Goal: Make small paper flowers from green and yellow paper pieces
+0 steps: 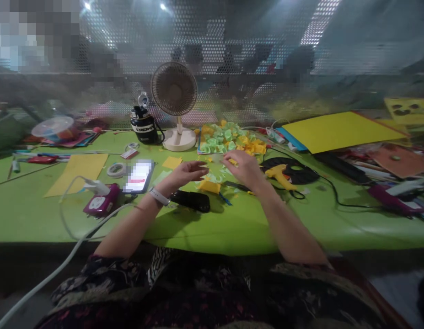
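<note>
Above the middle of the green table, my left hand (pixel 188 173) reaches in from the left, a pale band on its wrist. Its fingers are stretched out and apart, with nothing visible in them. Facing it, my right hand (pixel 242 165) has its fingers bent and pressed together; a pale blur lies at the fingertips, too unclear to name. Below the hands are a folded yellow paper piece (pixel 209 186) and pale green scraps. Just behind them lies a pile of green and yellow folded paper pieces (pixel 228 138). A black elongated object (pixel 191 201) rests under my left wrist.
A yellow glue gun (pixel 281 176) lies right of my right hand. A white fan (pixel 179 139) and black bottle (pixel 143 128) stand behind. At left are a phone (pixel 139 176), tape roll (pixel 116 170) and purple power adapter (pixel 102 201) with cables. Yellow sheets (pixel 345 130) lie right.
</note>
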{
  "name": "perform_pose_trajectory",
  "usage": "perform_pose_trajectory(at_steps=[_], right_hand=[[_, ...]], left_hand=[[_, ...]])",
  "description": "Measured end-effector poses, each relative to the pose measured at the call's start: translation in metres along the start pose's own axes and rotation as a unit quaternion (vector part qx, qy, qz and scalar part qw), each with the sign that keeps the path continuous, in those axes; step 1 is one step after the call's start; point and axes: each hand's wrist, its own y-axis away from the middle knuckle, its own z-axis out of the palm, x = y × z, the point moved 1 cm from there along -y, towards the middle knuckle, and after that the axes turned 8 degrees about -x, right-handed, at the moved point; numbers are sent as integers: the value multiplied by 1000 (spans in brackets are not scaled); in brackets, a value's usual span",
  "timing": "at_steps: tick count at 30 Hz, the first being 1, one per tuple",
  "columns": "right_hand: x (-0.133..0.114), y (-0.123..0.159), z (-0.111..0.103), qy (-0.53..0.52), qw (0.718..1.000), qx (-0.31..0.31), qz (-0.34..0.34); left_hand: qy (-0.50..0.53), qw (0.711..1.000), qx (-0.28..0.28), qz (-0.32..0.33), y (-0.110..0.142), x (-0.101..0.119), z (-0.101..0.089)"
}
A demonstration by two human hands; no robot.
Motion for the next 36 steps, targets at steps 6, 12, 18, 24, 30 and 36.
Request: perform_pose_trajectory(at_steps=[6,12,18,24,30,36], right_hand=[[-31,7,17,-12,993,-11,-115],[-23,6,17,-74,993,-13,-86],[-22,6,24,-185,982,-27,-30],[-28,6,21,-234,971,21,31],[-29,5,22,-277,956,-46,86],[-30,5,30,-311,942,-63,106]], left_hand=[[79,994,-46,64,1,-7,12],[82,993,-40,68,1,-12,9],[111,991,6,73,-1,-12,8],[116,988,45,91,-5,-16,7],[147,980,75,112,-8,-18,7],[167,976,66,126,-8,-20,8]])
